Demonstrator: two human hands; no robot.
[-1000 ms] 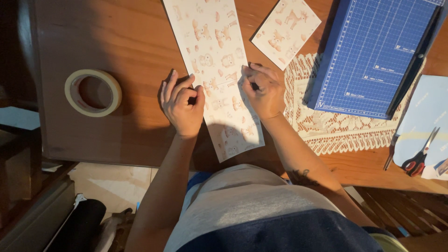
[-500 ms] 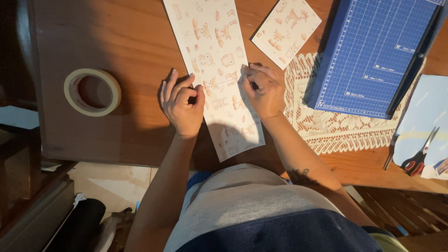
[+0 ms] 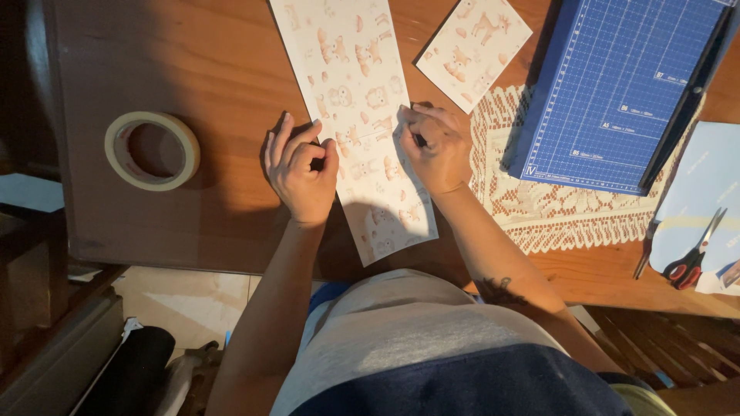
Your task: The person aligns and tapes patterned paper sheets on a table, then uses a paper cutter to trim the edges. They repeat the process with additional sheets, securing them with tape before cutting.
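A long strip of pale paper (image 3: 362, 115) printed with small animal figures lies on the wooden table (image 3: 193, 69). My left hand (image 3: 302, 171) pinches the strip's left edge with curled fingers. My right hand (image 3: 433, 148) grips the right edge opposite, fingers bent onto the paper. A fold line seems to run across the strip between my hands. A smaller piece of the same printed paper (image 3: 474, 40) lies apart, beyond my right hand.
A roll of masking tape (image 3: 152, 149) lies to the left. A blue paper trimmer (image 3: 624, 85) sits on a lace doily (image 3: 555, 208) at the right. Red-handled scissors (image 3: 694, 254) rest on light blue sheets (image 3: 705, 185) at the far right.
Nothing has visibly changed; both hands stay on the strip's edges in the same places.
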